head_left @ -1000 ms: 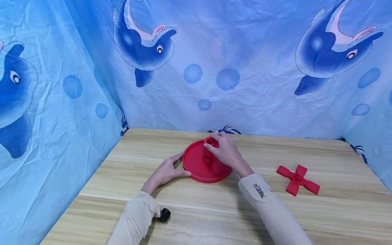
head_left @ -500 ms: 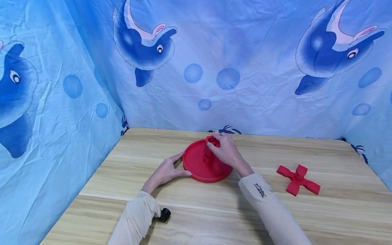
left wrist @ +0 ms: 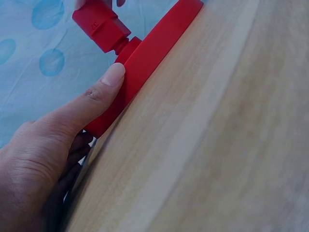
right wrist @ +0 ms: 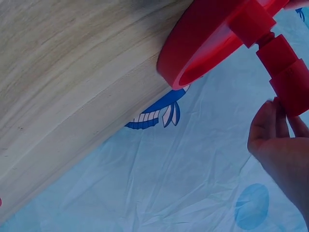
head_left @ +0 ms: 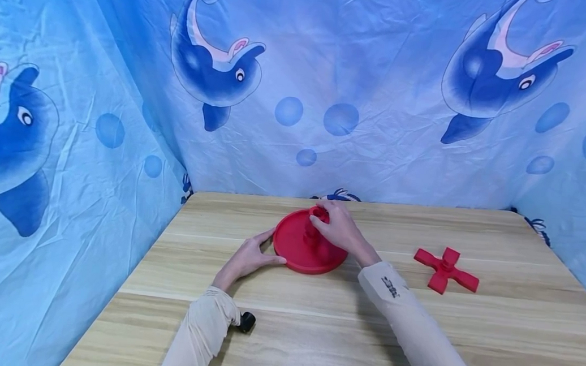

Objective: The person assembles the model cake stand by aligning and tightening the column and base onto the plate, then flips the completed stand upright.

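Note:
A round red tray with a raised rim lies on the wooden table. My left hand holds its left edge, the thumb on the outer rim in the left wrist view. From the tray's middle rises a stepped red post, slightly tilted. A narrow neck shows between it and the tray's central socket; whether it is threaded I cannot tell. My right hand pinches the post's upper end between thumb and fingers. To the right lies a red cross-shaped piece with a raised centre, untouched.
Blue sheets printed with dolphins hang behind and on both sides of the table. A small black cylinder sits at my left sleeve.
The post's top and the right-hand fingers on it have shifted very slightly to the right. My left hand, the tray and the cross-shaped piece keep their places.

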`<action>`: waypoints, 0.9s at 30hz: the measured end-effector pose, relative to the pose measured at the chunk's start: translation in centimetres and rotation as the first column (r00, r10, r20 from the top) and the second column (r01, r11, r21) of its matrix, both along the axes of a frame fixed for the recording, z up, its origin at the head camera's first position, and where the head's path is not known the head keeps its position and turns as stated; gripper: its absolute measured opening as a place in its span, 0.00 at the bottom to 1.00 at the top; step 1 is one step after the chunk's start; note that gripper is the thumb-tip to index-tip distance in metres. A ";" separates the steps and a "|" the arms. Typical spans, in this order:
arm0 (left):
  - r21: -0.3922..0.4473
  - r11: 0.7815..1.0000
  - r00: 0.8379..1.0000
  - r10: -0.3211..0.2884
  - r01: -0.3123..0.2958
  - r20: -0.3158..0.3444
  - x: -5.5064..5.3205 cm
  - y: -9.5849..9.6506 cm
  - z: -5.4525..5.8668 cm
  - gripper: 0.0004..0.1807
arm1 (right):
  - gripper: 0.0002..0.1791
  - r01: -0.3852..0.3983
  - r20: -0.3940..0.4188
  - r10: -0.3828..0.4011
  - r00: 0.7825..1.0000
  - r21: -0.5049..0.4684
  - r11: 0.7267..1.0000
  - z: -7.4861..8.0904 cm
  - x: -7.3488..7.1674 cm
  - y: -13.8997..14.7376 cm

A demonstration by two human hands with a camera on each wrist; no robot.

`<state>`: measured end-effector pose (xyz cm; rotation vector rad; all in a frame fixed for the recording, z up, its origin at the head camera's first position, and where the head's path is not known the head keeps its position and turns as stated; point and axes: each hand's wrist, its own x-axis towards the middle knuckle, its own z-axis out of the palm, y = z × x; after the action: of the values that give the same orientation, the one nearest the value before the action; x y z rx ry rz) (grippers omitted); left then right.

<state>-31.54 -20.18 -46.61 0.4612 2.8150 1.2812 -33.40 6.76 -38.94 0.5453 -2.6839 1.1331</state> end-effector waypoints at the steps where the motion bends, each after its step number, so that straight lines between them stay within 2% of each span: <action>1: 0.000 1.000 1.000 -0.001 0.001 -0.002 0.0 0.0 0.0 0.55 | 0.29 -0.005 -0.008 0.005 1.000 0.004 1.000 0.0 0.0 0.0; 6: -0.008 1.000 1.000 0.004 -0.004 -0.008 0.1 0.0 0.0 0.55 | 0.28 -0.003 -0.048 0.005 0.999 0.030 1.000 -0.2 -0.1 0.2; 13: -0.011 1.000 1.000 0.004 -0.004 -0.008 0.1 0.0 0.1 0.55 | 0.29 -0.022 -0.041 0.023 0.999 0.036 0.999 -0.1 0.2 0.3; 20: -0.006 1.000 1.000 0.005 -0.005 -0.004 0.2 0.1 0.1 0.55 | 0.28 -0.044 -0.096 0.048 0.994 0.048 0.998 -0.2 -0.1 0.2; 27: -0.008 1.000 1.000 0.001 -0.001 -0.010 0.2 0.1 0.1 0.55 | 0.30 -0.058 -0.061 0.059 0.996 0.030 0.998 -0.4 0.0 0.3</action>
<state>-31.34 -20.11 -46.47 0.4678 2.8278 1.2710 -33.38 7.02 -39.36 0.6568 -2.6506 1.0763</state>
